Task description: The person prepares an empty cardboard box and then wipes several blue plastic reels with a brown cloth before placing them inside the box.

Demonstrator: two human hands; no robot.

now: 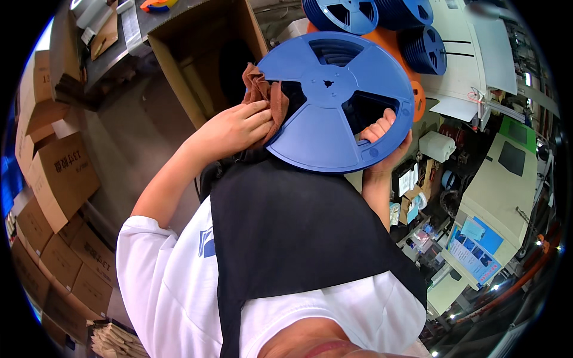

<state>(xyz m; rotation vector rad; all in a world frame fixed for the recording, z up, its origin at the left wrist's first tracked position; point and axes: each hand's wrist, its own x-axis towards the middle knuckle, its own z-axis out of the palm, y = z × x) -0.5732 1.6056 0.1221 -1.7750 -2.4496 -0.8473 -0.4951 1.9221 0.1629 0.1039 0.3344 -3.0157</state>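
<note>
A large blue plastic reel [316,128] is held up in front of my black apron [304,232], its flat face with cut-out windows turned upward. My right hand [388,138] grips its lower right rim, with fingers curled through one of the windows. At the reel's left edge, my left hand [242,128] is closed on a crumpled brown cloth [262,95]. The cloth lies against the rim there, and part of the left fingers is hidden by its folds.
Left of the reel stands an open cardboard box [179,77]. More blue reels [346,15] sit beyond, by an orange surface [382,39]. Stacked cartons [62,179] line the far left. A pale machine [498,197] is on the right. A dark workbench [158,18] lies at upper left.
</note>
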